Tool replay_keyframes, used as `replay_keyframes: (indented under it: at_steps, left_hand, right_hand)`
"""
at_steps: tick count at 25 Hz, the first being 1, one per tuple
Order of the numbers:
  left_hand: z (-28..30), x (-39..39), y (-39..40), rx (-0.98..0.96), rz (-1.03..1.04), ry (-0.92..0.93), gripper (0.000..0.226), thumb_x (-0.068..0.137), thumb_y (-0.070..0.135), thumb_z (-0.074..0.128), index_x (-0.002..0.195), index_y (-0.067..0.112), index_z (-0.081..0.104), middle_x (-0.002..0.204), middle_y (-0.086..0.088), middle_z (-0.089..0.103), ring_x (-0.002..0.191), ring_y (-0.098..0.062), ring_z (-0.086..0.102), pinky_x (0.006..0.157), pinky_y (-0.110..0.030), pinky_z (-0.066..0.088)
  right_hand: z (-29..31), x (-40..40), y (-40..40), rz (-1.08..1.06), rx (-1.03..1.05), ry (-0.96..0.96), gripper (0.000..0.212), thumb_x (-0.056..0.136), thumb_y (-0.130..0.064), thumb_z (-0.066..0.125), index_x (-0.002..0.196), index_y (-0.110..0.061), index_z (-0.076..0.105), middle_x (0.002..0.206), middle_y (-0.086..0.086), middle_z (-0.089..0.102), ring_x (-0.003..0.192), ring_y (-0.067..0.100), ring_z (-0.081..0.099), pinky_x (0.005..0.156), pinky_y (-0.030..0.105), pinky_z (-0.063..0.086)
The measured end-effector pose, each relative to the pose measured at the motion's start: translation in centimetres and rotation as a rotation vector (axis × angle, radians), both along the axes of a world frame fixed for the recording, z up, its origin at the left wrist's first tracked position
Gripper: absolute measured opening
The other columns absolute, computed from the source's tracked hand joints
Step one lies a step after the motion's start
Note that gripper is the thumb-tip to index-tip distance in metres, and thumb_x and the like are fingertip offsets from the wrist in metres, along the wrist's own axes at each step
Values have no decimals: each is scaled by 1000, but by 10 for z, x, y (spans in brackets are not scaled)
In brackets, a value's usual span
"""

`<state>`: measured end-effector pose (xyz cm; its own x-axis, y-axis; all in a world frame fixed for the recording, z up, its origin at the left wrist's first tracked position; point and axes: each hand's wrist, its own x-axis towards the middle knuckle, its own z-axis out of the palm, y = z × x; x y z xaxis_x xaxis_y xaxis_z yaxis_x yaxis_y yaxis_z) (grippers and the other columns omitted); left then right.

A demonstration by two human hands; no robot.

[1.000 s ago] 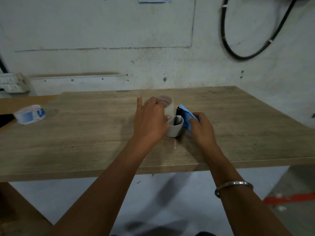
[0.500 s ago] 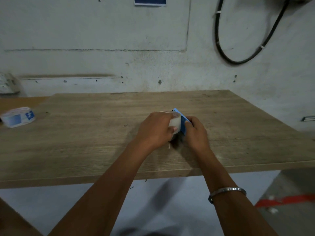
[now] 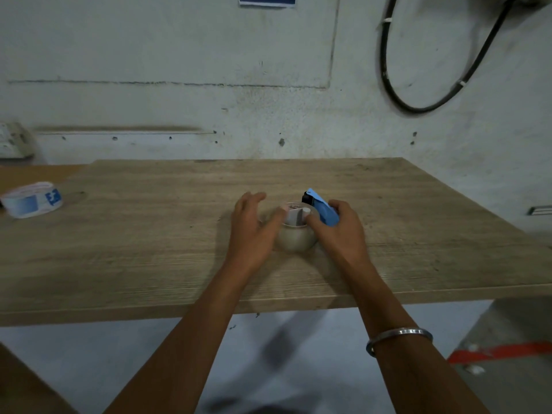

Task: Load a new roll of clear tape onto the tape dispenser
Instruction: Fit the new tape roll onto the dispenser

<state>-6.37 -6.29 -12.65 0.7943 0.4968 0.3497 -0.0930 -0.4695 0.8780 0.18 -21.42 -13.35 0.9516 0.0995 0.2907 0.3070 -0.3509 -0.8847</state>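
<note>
A roll of clear tape [image 3: 295, 239] stands on the wooden table [image 3: 149, 234] near the middle, with a white part of the dispenser inside its core. The blue tape dispenser [image 3: 322, 209] sits against the roll's right side. My right hand [image 3: 340, 231] grips the dispenser, fingers curled over its blue body. My left hand [image 3: 254, 228] hovers at the roll's left with fingers spread and relaxed; its thumb touches the roll's top rim.
Another tape roll [image 3: 31, 200] with blue and white print lies at the table's far left. A switch box [image 3: 12, 141] is on the wall at left. A black cable [image 3: 418, 106] loops on the wall behind. The table's front edge runs just below my wrists.
My left hand has let go of the roll and opened, moving slightly left. The roll now sits on the dispenser's core. The right hand keeps its hold on the dispenser.
</note>
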Motion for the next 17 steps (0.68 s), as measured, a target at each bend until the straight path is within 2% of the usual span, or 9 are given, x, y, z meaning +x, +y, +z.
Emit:
replay_keyframes:
  at_steps: [1,3,6,8,11,14,16,17]
  left_hand:
    - [2,1,5,-76,66,-56,39,92,33,64,129,20,59,146,0,46,133,-14,43,90,-11,32]
    - [5,7,19,-89,168,-34,24,92,28,63,113,17,66,124,-1,60,107,-14,56,81,-23,39]
    - [6,17,31,-239,118,58,10,87,27,63,86,18,67,86,0,69,78,-20,66,76,-40,57]
    - [4,18,28,-318,70,77,16,87,24,59,75,18,67,70,-1,69,60,-21,65,70,-46,60]
    - [0,21,26,-264,46,115,23,87,18,56,71,14,71,66,-7,72,61,-25,70,65,-41,61]
    - [2,24,32,-285,48,145,25,89,18,54,71,15,70,73,-10,73,65,-24,70,70,-41,62]
    - [5,26,37,-325,34,172,27,93,19,52,72,16,69,74,-9,71,62,-20,66,66,-37,60]
    - [4,27,38,-334,30,176,28,94,20,52,72,16,69,73,-9,70,59,-18,64,62,-34,59]
  right_hand:
    - [0,0,1,-15,-40,-10,66,79,-48,74,133,-19,51,123,-4,50,103,7,53,80,22,44]
    - [-1,1,1,-42,-64,-14,71,76,-51,76,134,-18,49,126,-3,47,106,9,51,81,25,44]
    - [-3,1,0,-48,-28,-16,55,80,-47,71,124,-20,54,119,-2,54,101,11,57,78,26,49]
    - [0,4,2,-47,-13,-1,35,87,-39,65,116,-21,55,113,0,59,93,11,59,70,24,47]
    - [6,14,12,-13,-25,58,15,97,-31,50,108,-22,55,106,2,61,86,13,57,69,29,44]
    - [14,22,25,61,45,142,24,103,-32,40,114,-19,57,100,-3,56,95,16,53,83,35,44]
    - [11,24,26,54,192,199,23,103,-30,40,108,-20,60,92,-9,57,90,13,55,77,27,44]
    - [9,24,23,36,238,200,22,102,-28,41,104,-20,61,90,-10,58,87,12,56,71,19,45]
